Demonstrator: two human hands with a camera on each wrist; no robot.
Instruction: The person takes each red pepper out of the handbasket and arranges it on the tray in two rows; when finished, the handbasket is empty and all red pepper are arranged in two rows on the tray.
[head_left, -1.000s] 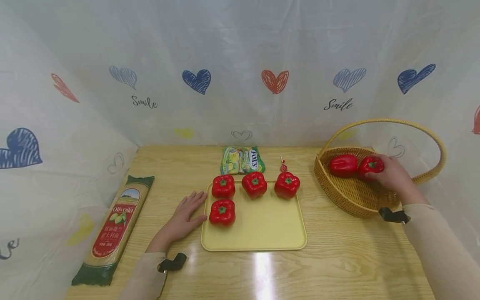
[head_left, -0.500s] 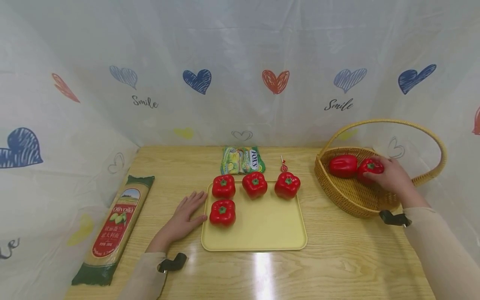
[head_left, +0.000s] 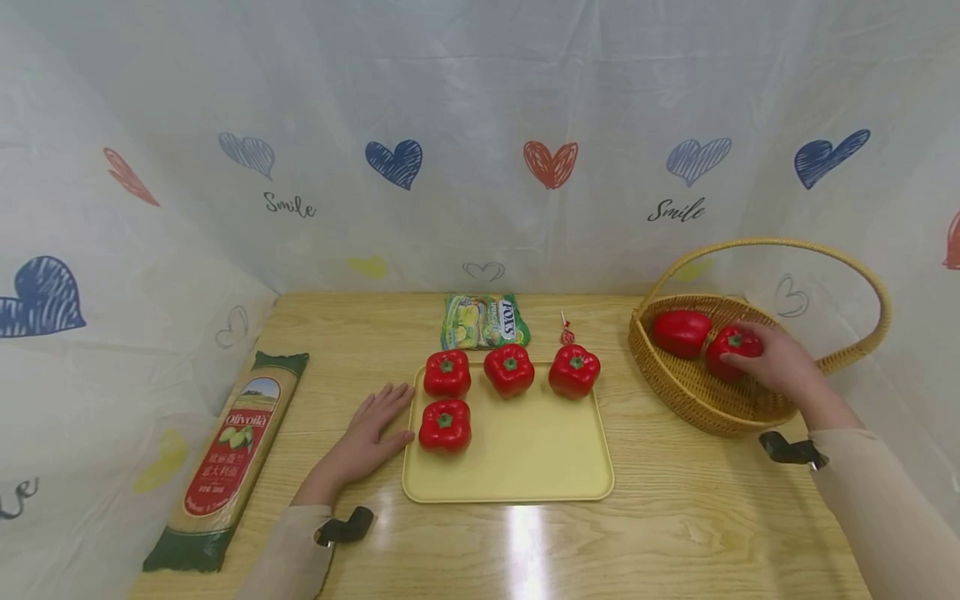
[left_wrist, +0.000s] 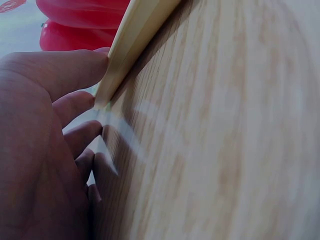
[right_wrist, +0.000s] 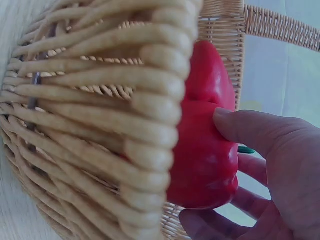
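Right hand [head_left: 782,360] clamped on a red pepper [head_left: 722,353] inside the basket [head_left: 675,393], between two and three o'clock from the tray [head_left: 528,454], second pepper [head_left: 679,333] beside it at ten o'clock, left hand [head_left: 373,433] with fingers apart, thumb touching the tray's nine-o'clock edge.

We take this for a curtained booth indoors, set up as a staged tabletop rather than a working kitchen; pale sheeting [head_left: 465,83] rises behind the wood-grain table [head_left: 675,533] and along both sides, printed with scribbled hearts [head_left: 394,163] and the word "Smile" [head_left: 289,205]; on the tabletop we see groceries laid out like props, a pasta packet [head_left: 235,458] at the left, a Fox's sweet bag [head_left: 483,322] and a lollipop [head_left: 567,336] at the back, glossy red peppers [head_left: 446,426] on a yellow tray [head_left: 540,450] and in a wicker basket [head_left: 663,390]; black fittings [head_left: 347,527] at both sleeve cuffs [head_left: 847,450] also suggest a recording setup; what building holds it, we cannot tell.
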